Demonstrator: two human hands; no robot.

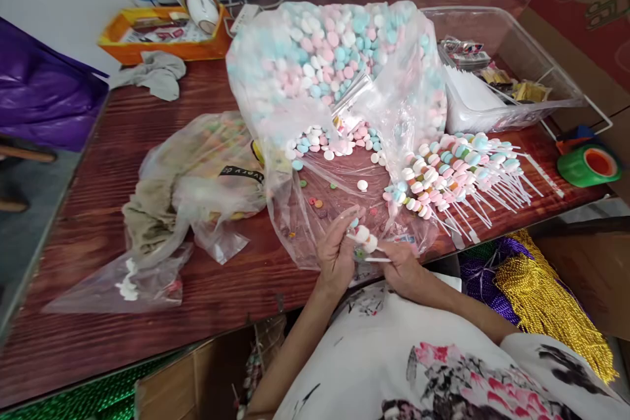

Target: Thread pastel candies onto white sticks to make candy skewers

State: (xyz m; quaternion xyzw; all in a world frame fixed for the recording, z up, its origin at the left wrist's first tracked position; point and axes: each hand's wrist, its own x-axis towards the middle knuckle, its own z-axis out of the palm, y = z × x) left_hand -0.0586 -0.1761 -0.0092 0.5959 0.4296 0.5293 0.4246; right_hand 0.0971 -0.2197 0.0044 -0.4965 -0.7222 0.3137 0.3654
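My left hand (337, 251) is closed around a short row of rounded, candy-like discs (364, 237), white and pale blue, at the table's front edge. From the other side, my right hand (404, 267) pinches a thin white stick (377, 260) pointing toward my left hand. Whether that stick passes through the discs cannot be made out. Beyond my hands, loose pink, white and blue discs (319, 139) spill from a large clear plastic bag (403, 105). To the right lies a heap of white sticks threaded with similar discs (453, 170).
A second bag (211, 190) holding coloured pieces rests at left. Behind are an orange box (162, 46) and a grey cloth (155, 75). At right are a clear plastic bin (512, 29), green tape (583, 167) and gold tassels (546, 302) below the edge.
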